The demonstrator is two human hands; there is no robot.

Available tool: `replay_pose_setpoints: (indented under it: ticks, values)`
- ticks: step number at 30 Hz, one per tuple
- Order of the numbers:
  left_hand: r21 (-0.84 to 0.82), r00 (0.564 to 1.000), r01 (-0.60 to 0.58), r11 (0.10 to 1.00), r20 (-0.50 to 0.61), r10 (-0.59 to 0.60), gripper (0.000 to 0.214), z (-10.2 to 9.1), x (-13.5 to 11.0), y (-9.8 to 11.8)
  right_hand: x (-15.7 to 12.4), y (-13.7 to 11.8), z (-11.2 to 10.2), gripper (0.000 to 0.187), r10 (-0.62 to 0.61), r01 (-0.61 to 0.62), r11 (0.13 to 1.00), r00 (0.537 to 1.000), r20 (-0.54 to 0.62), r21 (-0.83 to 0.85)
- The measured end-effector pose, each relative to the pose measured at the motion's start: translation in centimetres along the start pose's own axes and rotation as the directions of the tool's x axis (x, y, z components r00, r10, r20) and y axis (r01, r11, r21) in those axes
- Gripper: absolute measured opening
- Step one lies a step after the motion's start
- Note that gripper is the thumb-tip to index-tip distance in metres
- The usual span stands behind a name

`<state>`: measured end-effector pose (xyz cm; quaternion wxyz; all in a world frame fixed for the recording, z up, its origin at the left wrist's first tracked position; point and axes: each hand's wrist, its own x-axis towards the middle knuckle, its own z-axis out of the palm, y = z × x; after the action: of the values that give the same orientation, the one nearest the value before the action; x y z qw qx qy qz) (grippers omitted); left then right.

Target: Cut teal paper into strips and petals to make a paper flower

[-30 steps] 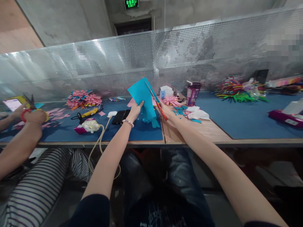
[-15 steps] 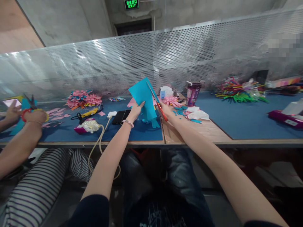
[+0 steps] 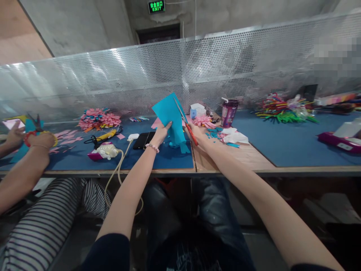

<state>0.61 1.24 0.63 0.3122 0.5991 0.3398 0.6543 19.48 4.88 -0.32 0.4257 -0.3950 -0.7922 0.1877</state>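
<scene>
My left hand (image 3: 161,133) is closed on the lower edge of a teal paper sheet (image 3: 169,113), holding it upright above the blue mat. My right hand (image 3: 197,132) grips red-handled scissors (image 3: 184,121), whose blades point up along the sheet's right edge. Cut teal strips hang from the bottom of the sheet near the mat. A bead bracelet sits on my left wrist. A black phone (image 3: 143,139) lies just left of my left hand.
Pink paper flowers (image 3: 99,117), a white charger with cable (image 3: 132,137), a purple cup (image 3: 228,112), teal scraps (image 3: 214,133) and a colourful strip pile (image 3: 278,107) lie on the table. A perforated metal screen (image 3: 214,64) backs it. Another person's hands (image 3: 36,138) hold scissors at the left.
The scissors and teal sheet have barely shifted. The person at the left has moved their hand and teal paper slightly.
</scene>
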Motion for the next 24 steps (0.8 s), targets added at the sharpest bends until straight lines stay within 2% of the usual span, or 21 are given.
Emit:
replay_pose_setpoints:
  ticks: [5,10,17,21,24]
  values:
    - [0.103,0.999,-0.015,0.995,0.035,0.011,0.055,0.01,-0.22,0.27,-0.16,-0.38,-0.46,0.022,-0.053,0.052,0.998,0.999,0.012,0.047]
    - [0.206,0.998,-0.015,0.978,0.068,0.001,0.057,0.18,-0.3,0.48,-0.26,-0.52,-0.87,0.018,-0.032,0.031,0.995,0.999,0.004,0.094]
    - [0.246,0.996,-0.04,0.969,0.089,0.019,0.058,0.21,-0.34,0.43,-0.26,-0.56,-0.85,0.019,0.012,-0.007,0.994,0.999,-0.046,0.105]
    - [0.258,0.998,0.0,0.966,0.061,-0.016,0.056,0.07,-0.29,0.22,0.23,-0.06,-0.82,0.025,0.047,-0.043,0.998,0.996,-0.073,0.051]
    - [0.217,0.998,0.028,0.976,0.041,-0.038,0.055,0.14,-0.33,0.18,0.42,0.08,-0.82,0.027,0.01,-0.008,1.0,0.996,-0.084,0.024]
